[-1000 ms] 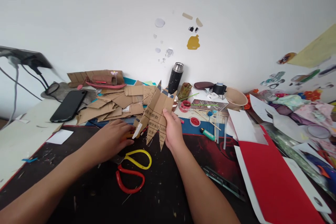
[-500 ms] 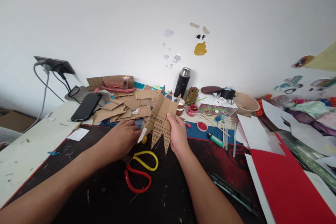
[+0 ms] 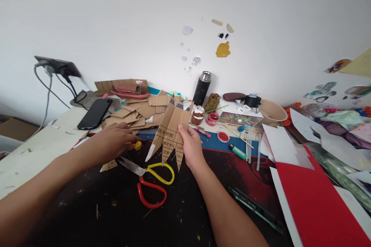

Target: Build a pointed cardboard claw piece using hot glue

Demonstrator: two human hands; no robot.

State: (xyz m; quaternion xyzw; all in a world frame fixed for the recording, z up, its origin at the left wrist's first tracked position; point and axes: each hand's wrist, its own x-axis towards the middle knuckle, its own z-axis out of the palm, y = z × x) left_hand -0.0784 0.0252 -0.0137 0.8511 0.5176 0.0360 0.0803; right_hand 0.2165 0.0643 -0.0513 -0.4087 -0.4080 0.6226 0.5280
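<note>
Two hands over a dark mat point(image 3: 116, 222). Right hand point(image 3: 192, 146), center of frame: thumb pressed on the front of a card point(image 3: 171, 126), its other fingers largely hidden behind; grasp closed on the right edge. Card is brown, printed with dark characters, cut to points at top and bottom, held tilted mid-frame, a white patch at its lower left corner. Left hand point(image 3: 116, 139), left of center: fingers bent, a yellow object point(image 3: 137, 145) showing at the tips; whether they grip it or only touch it, cannot tell. Small offcut point(image 3: 109, 165) just below that hand. Scissors point(image 3: 142, 171) on the mat below the card, blades parted, pointing upper left; one handle yellow, one red. Behind the hands, a heap of scraps point(image 3: 141, 112); phone point(image 3: 95, 114) left of it. Black flask point(image 3: 202, 89) upright near the wall, above center. Right of center, a red-filled lid point(image 3: 223, 136) and a teal lighter point(image 3: 239, 152). Lower right: cutter point(image 3: 255, 209) on the mat, red sheet point(image 3: 319, 200) beyond.
</note>
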